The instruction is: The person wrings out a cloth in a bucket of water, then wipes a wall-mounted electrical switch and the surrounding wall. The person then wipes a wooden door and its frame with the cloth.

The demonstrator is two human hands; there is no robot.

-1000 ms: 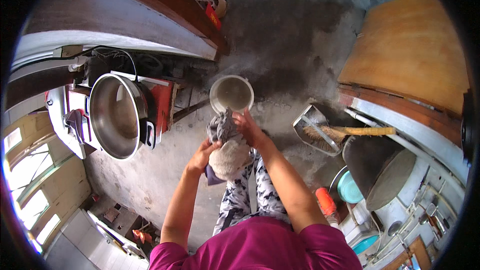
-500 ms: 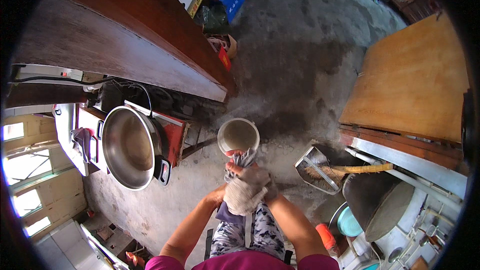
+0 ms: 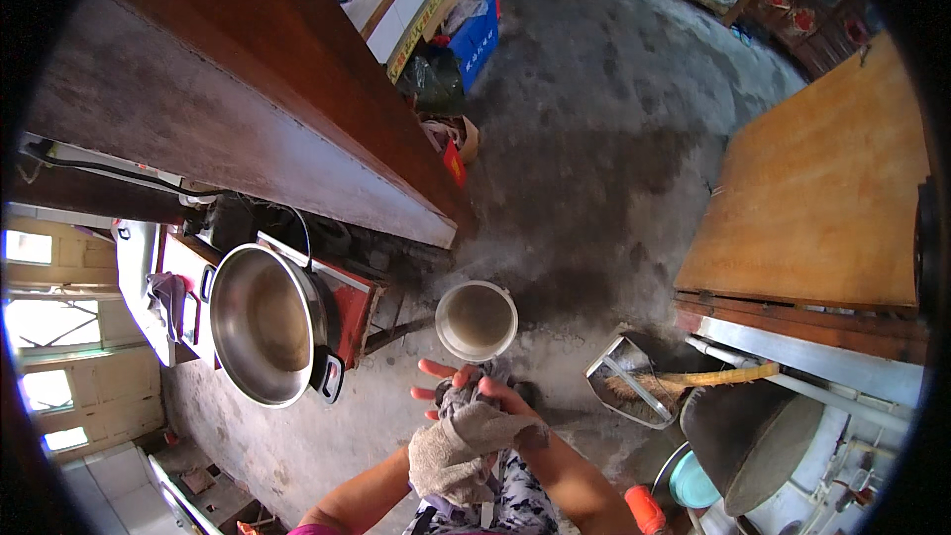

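Note:
A crumpled grey cloth (image 3: 458,441) is bunched between both my hands near the lower middle. My left hand (image 3: 436,383) is under and behind the cloth, with its fingers spread out past it toward the left. My right hand (image 3: 500,399) is closed over the top of the cloth from the right. Just beyond my hands a round white bucket (image 3: 476,320) stands on the grey concrete floor. A large steel pan (image 3: 265,323) with black handles sits on a red stove to the left.
A long wooden counter (image 3: 248,109) runs along the upper left. A wooden tabletop (image 3: 822,198) fills the right. A metal dustpan (image 3: 624,381) with a broom lies right of the bucket, beside a dark round pan (image 3: 748,436), a teal bowl (image 3: 693,481) and an orange bottle (image 3: 646,510).
The view has tilted up and forward, so my hands and the cloth now sit lower in the picture. The hands keep working the cloth together below the bucket.

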